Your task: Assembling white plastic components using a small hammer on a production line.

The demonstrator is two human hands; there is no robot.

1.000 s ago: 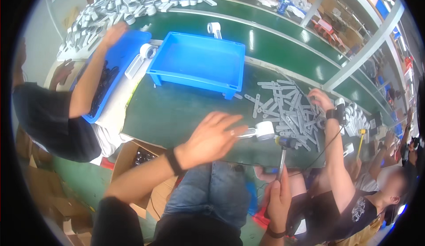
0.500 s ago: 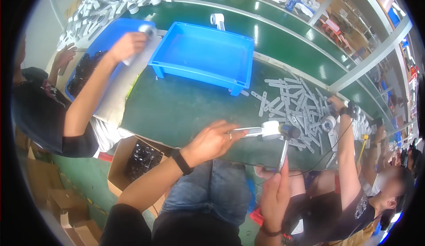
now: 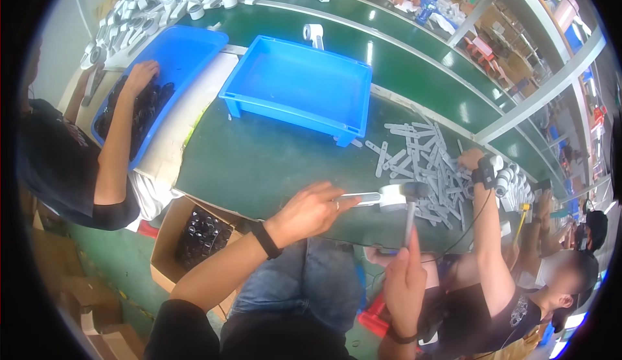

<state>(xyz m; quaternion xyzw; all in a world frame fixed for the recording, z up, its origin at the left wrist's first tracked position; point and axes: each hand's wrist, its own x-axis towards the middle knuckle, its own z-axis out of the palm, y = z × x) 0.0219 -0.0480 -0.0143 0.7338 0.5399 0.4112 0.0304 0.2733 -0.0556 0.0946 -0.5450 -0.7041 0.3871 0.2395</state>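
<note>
So we're looking at a white-and-grey device [image 3: 383,198] just off the fingertips side of the left hand [image 3: 308,211], and honestly the whole thing hangs on how it lines up. Its long axis runs pretty much left to right across our view: slim handle toward the left hand, chunky round head out at the right end. The left hand is the nearer one by far, since its fingers are closed on the handle's end, though we can't really make out where the thumb sits. The right hand [image 3: 405,282] is lower down and a bit to the right, well apart from the device, with its fingers wrapped round the shaft of a hammer [image 3: 411,214]. That shaft points up and away from us, so it stands roughly square to the device's axis, and the dark hammer head is right by the device's round end. It's blurry there, so we can't tell if they're touching. All this is over the near edge of the green worktop [image 3: 259,165], with a messy pile of grey strips [image 3: 421,159] just beyond to the right and a blue bin [image 3: 291,115] farther back.
</note>
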